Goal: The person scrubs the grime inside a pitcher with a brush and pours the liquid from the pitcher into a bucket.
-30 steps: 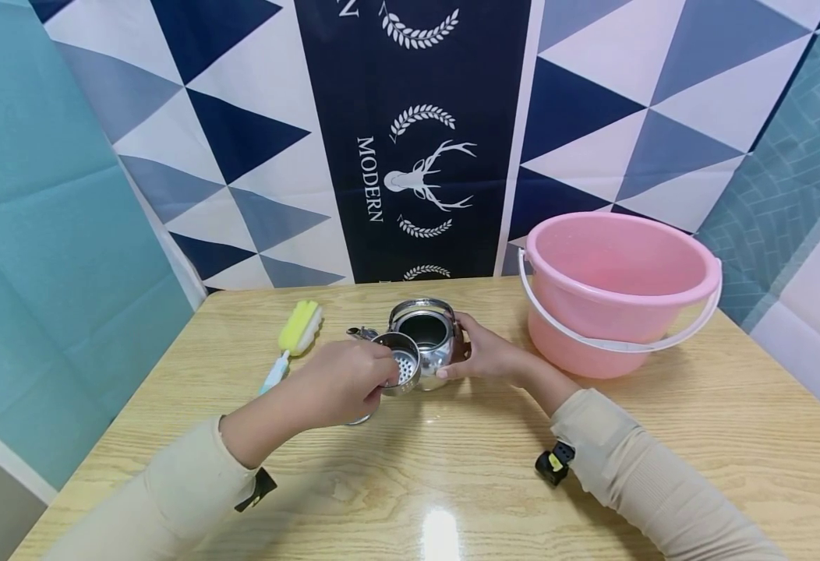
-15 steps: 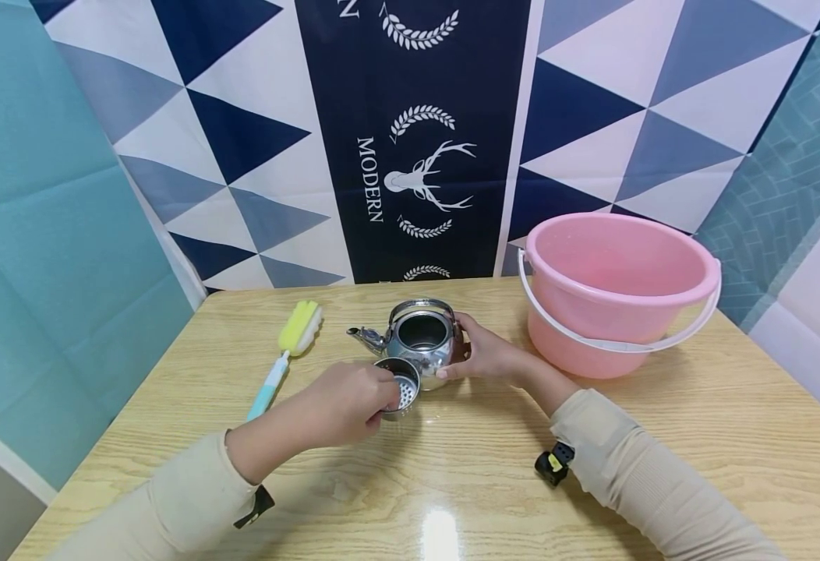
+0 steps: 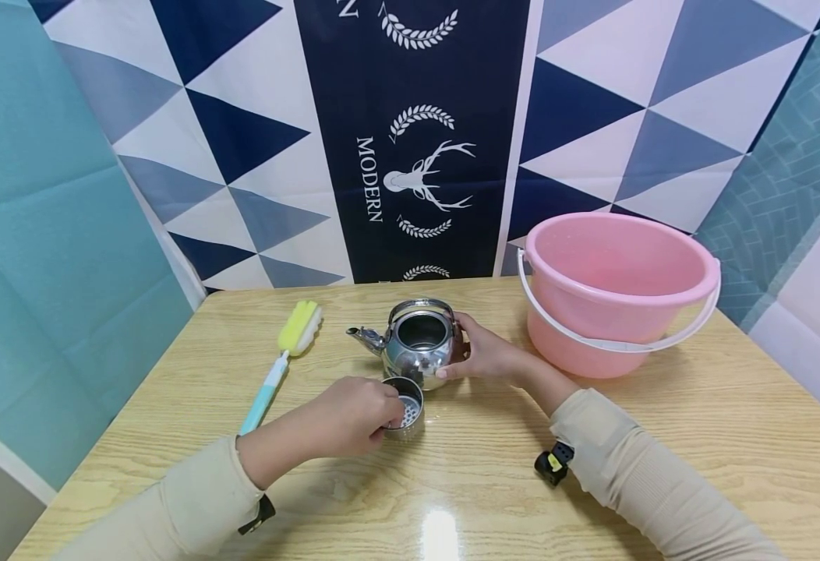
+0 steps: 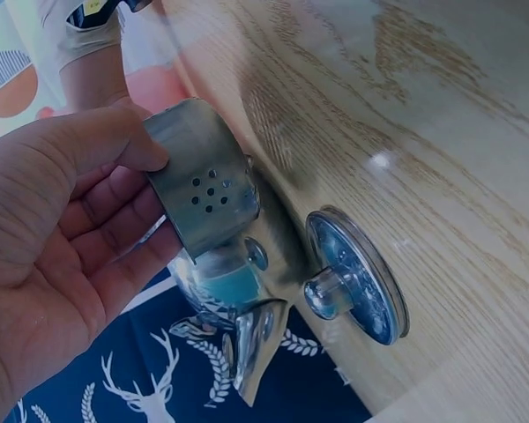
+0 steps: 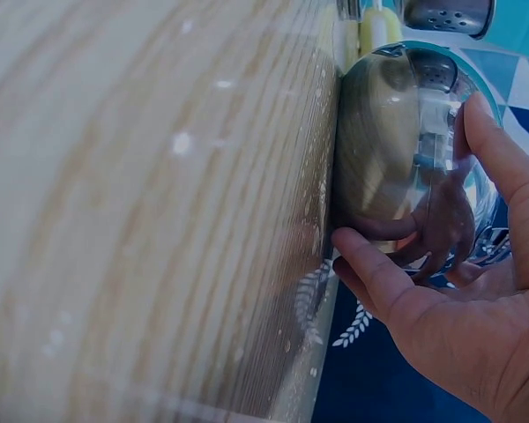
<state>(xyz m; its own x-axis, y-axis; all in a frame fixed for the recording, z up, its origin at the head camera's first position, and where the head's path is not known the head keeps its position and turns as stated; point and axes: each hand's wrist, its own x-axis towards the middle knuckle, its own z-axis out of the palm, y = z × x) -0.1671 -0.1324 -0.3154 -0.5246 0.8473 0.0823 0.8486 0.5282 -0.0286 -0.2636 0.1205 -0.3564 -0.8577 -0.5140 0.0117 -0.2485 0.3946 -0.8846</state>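
Head view. My left fingers (image 3: 382, 405) pinch the perforated strainer (image 3: 406, 407), low over the desk (image 3: 452, 483) before the kettle (image 3: 420, 343). My right fingers (image 3: 462, 354) cup that open kettle's side. Lid (image 4: 357, 275) lies alongside.

The left hand (image 3: 354, 413) pinches a perforated strainer (image 3: 404, 407) beside the kettle (image 3: 420, 343), which the right hand (image 3: 490, 354) steadies.

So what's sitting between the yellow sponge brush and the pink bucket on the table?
In the head view, the steel teapot stands between the brush and the bucket, lid off, with the right hand holding its side.
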